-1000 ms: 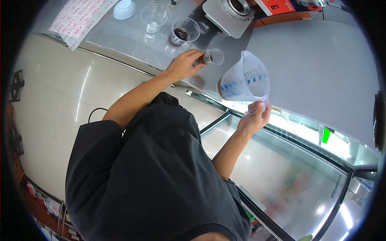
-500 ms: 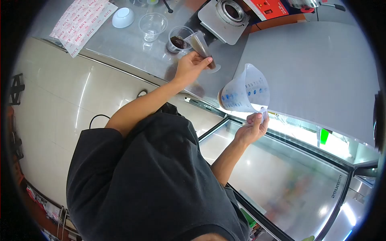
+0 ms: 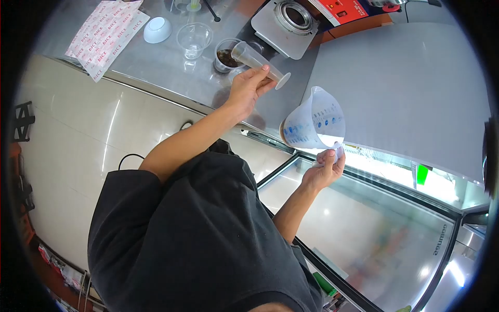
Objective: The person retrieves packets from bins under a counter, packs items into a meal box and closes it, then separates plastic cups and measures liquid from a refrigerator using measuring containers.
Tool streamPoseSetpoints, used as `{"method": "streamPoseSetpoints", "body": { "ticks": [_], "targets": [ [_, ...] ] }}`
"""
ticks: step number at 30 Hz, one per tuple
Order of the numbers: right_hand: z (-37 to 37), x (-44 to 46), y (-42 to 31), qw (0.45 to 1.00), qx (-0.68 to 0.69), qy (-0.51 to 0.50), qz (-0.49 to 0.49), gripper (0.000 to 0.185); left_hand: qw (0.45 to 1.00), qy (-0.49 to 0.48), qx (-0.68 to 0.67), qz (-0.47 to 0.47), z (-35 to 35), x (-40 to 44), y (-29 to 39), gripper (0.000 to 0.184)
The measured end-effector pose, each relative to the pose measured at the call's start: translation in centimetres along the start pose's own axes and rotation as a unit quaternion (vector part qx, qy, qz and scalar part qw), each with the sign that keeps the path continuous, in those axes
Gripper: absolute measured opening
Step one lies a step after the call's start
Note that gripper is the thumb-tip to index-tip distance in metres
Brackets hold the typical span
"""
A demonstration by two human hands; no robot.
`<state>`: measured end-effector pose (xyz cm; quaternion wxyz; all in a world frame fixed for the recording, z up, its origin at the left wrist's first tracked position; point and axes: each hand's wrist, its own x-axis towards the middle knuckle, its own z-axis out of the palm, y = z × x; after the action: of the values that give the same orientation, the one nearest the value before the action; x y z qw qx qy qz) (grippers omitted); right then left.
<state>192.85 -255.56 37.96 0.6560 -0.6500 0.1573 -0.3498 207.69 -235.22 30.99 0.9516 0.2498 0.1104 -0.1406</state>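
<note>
My left hand (image 3: pixel 249 89) is closed around a clear measuring cylinder (image 3: pixel 260 63), tilted so that its mouth is at the rim of a clear plastic cup (image 3: pixel 220 63) with dark contents. The cylinder's round foot points to the right, and it looks nearly empty. My right hand (image 3: pixel 326 167) grips the handle of a translucent measuring jug (image 3: pixel 306 125) with blue markings. Brown liquid shows near the jug's base. Another clear plastic cup (image 3: pixel 194 39) stands left of the dark-filled one.
A white bowl (image 3: pixel 157 30) and printed paper sheets (image 3: pixel 106 34) lie on the steel counter (image 3: pixel 150 62). Further back stands a metal machine with a round opening (image 3: pixel 296 18), beside a red panel (image 3: pixel 340 10). A glass-topped cabinet (image 3: pixel 374 229) is at the right, below a grey surface (image 3: pixel 400 93).
My left hand has lifted the cylinder from the counter and tipped it towards the dark-filled cup; its brown liquid has gone from view. The jug sits slightly lower in view, still in my right hand.
</note>
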Motion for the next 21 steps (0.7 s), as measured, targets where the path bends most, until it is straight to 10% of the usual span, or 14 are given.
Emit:
{"method": "streamPoseSetpoints", "body": {
  "ticks": [21],
  "targets": [
    [-2.0,-0.2,3.0,0.997,0.08,0.0,0.01,0.045,0.997,0.02,0.069,-0.002,-1.0,1.5,-0.4,0.024]
  ]
}}
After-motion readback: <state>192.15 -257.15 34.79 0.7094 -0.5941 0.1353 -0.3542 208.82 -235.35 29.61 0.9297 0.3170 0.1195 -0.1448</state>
